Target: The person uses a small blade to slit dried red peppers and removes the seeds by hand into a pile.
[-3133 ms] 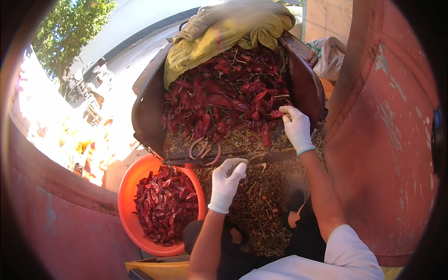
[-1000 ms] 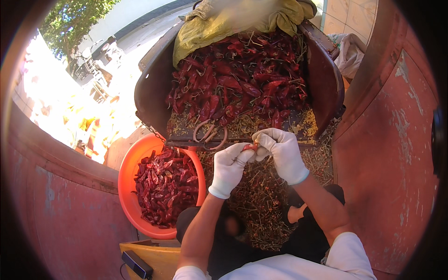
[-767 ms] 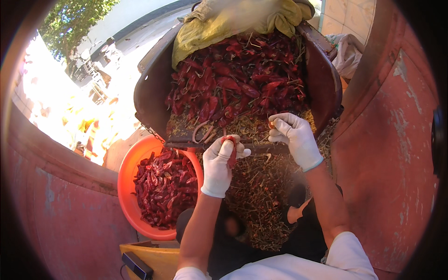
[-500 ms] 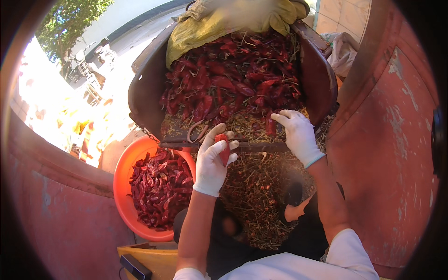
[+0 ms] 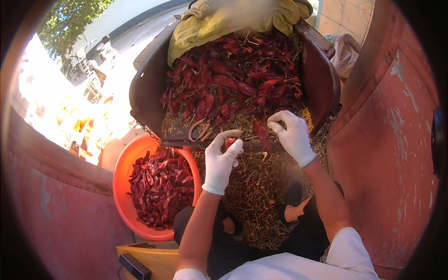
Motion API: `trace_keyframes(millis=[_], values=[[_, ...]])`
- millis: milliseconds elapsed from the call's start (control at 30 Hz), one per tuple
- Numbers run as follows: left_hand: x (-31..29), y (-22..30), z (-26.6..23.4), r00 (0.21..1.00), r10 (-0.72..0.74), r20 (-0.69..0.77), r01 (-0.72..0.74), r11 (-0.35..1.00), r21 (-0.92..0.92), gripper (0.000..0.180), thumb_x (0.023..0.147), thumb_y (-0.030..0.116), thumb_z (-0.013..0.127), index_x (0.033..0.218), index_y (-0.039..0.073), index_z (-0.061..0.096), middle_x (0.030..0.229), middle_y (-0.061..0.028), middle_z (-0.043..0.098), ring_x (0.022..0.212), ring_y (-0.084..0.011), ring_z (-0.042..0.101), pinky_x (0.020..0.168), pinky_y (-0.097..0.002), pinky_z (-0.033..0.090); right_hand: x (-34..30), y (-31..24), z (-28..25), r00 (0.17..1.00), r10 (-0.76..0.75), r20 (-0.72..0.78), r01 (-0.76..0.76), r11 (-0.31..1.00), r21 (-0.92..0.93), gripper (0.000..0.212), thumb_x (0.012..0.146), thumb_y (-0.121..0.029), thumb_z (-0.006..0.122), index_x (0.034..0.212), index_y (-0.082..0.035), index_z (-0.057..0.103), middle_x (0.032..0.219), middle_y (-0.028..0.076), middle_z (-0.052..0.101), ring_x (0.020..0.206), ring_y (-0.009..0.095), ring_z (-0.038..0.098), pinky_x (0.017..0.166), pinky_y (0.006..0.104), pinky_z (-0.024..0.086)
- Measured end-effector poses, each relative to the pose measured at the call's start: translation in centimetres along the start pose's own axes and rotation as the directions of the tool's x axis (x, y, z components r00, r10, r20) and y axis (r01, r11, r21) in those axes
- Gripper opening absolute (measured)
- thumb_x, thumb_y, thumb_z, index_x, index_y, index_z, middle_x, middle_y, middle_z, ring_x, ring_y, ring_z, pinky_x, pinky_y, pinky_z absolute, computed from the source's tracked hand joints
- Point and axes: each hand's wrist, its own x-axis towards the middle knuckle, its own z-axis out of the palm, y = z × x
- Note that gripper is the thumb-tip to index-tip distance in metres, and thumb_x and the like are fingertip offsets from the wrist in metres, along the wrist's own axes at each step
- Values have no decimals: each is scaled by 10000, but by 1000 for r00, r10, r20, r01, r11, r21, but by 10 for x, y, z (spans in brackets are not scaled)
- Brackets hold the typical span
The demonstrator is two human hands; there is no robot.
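Both my hands wear white gloves. My left hand [image 5: 221, 161] is closed around a red chili pepper [image 5: 229, 142], mostly covered by the fingers, at the front edge of the cart. To its right, my right hand [image 5: 290, 135] pinches with thumb and forefinger beside another dried red chili [image 5: 262, 135], which hangs down over the cart's lip; the exact grip point is hard to see. Behind the hands, a heap of dried red chilies [image 5: 233, 81] with stems fills the dark metal cart [image 5: 148, 95]. Chilies also lie in an orange basin [image 5: 120, 186] at my left.
Loose stems and scraps [image 5: 256, 200] cover the ground between my feet. A yellow sack [image 5: 196, 37] drapes over the cart's back. Reddish metal panels [image 5: 382, 163] stand on both sides. A yellow wooden piece with a black device [image 5: 135, 266] sits at lower left.
My left hand has turned and moved slightly right, its fingers folding further over the chili. The chili beside my right hand has come down and left, and the right fingers have curled in.
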Motion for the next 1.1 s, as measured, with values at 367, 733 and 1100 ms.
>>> trace_keyframes(millis=[367, 733, 1100], values=[[11, -2, -9, 991, -65, -116, 38, 975, -220, 357, 979, 97, 628, 1318, -3, 576, 1043, -64, 672, 836, -119, 655, 602, -225, 510, -24, -10, 52, 988, -153, -17, 151, 984, -90, 198, 890, -210, 697, 1063, -113, 705, 1008, 104, 709, 860, 295, 698, 733, 389, 560], [10, 8, -28, 995, 56, -87, -85, 923, -375, 317, 1034, 234, 520, 1186, -26, 618, 939, -78, 674, 743, -135, 625, 531, -236, 436, -145, 74, 154, 500, 241, 832, 113, 934, -338, 492, 933, -67, 542, 1393, -238, 574, 1050, 135, 728, 915, 301, 712, 767, 428, 563], [2, 16, -24, 997, 50, -55, -63, 958, -279, 311, 1017, 175, 513, 1202, -51, 620, 929, -83, 686, 757, -127, 636, 539, -223, 450, -219, 112, 198, 397, 494, 773, -160, 867, -472, 558, 814, 17, 622, 1334, -187, 621, 1062, 139, 714, 953, 326, 697, 801, 434, 566]])
